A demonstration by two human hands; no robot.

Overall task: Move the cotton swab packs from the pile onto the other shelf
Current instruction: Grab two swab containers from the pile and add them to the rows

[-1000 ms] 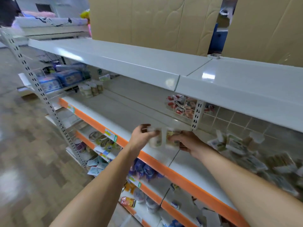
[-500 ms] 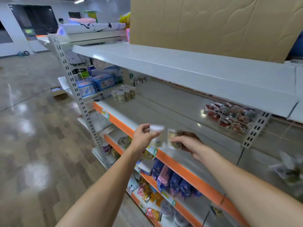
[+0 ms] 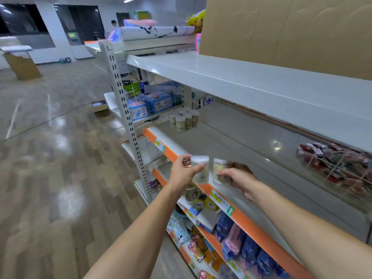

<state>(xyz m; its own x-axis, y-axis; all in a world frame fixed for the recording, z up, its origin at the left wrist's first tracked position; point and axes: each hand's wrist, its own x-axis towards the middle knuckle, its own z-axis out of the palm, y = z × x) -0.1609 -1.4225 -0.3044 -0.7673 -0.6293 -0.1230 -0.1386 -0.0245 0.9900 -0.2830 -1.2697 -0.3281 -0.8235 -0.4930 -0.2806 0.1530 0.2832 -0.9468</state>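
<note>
Cotton swab packs: one upright in left hand (image 3: 184,172), pack (image 3: 200,169); one upright in right hand (image 3: 239,178), pack (image 3: 221,171). Both held over the orange-edged shelf (image 3: 251,154). Placed group (image 3: 184,119) lies ahead-left; left hand nearer.

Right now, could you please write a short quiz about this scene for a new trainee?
1. True or false: each hand holds one cotton swab pack.
2. Where is the group of packs already set down? A) far left end of the orange-edged shelf B) top white shelf C) floor
3. Fill in: the red packets lie in a wire ____.

Key:
1. True: the left hand holds the left pack; the right hand holds the right pack.
2. A: group of packs, orange-edged shelf.
3. Basket: wire basket.
</note>
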